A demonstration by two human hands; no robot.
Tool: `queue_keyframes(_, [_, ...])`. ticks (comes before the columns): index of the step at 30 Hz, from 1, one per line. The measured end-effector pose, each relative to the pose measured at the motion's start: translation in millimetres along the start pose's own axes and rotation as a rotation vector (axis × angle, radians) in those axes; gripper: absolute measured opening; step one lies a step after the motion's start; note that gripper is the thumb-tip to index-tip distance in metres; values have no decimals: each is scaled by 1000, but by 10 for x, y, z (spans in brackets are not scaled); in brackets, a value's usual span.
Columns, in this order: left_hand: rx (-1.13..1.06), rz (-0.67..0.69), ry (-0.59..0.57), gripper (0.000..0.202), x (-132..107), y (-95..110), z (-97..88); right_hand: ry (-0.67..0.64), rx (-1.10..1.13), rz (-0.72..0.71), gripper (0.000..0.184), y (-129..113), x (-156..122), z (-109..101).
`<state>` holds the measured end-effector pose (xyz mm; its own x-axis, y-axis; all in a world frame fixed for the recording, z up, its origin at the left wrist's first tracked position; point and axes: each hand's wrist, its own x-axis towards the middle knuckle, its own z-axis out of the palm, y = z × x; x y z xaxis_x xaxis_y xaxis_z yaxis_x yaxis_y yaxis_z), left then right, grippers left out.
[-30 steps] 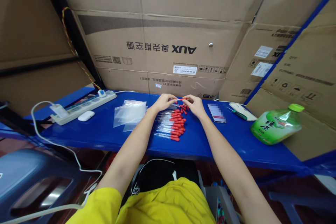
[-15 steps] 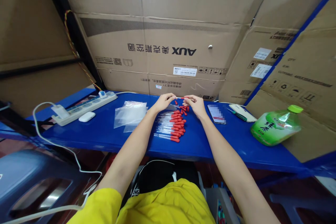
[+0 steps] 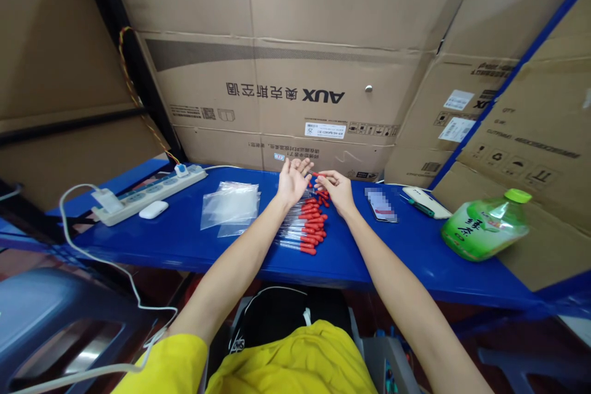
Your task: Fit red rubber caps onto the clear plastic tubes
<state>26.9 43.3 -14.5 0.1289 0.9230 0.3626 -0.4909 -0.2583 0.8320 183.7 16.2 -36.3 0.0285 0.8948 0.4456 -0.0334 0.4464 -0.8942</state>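
Note:
My right hand is closed in a pinch on a glass dropper with a red rubber bulb; its glass part is mostly hidden. Beside it, my left hand is turned palm up with fingers apart, close to the bulb's left end. I cannot tell whether it touches the dropper. Under and in front of both hands lies a row of droppers, their clear tubes pointing left and red bulbs right. Several loose red bulbs are heaped just below my right hand.
Clear plastic bags lie left of the droppers on the blue table. Farther left are a power strip and a white case. On the right are a phone, a green-handled tool and a green bottle. Cardboard walls stand behind.
My left hand has rolled from palm down to palm up, its fingers opening. My right hand stays near its place, still pinching the red bulb.

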Motion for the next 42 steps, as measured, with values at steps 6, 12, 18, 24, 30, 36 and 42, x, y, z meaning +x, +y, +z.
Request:
queue_keyframes(6, [-233,19,39,48,-73,131,53,-28,-48,-28,50,-16,-36,84])
queue_keyframes(12, [-411,-23,64,42,-106,228,83,-63,-88,-102,45,-29,-67,96])
queue_keyframes(18, [-376,4,60,46,-104,247,102,-36,-101,-113,43,-60,-78,106])
queue_keyframes(24, [-362,14,40,47,-110,237,106,-14,-94,-110,43,-74,-92,113])
queue_keyframes(30, [-401,-9,43,43,-112,220,122,-1,-95,-103,42,-57,-80,104])
queue_keyframes(36, [-415,27,-1,42,-128,206,144,4,-77,-122,37,-55,-70,91])
queue_keyframes(42, [-556,-28,0,39,-137,213,166,7,-86,-119,39,-67,-74,89])
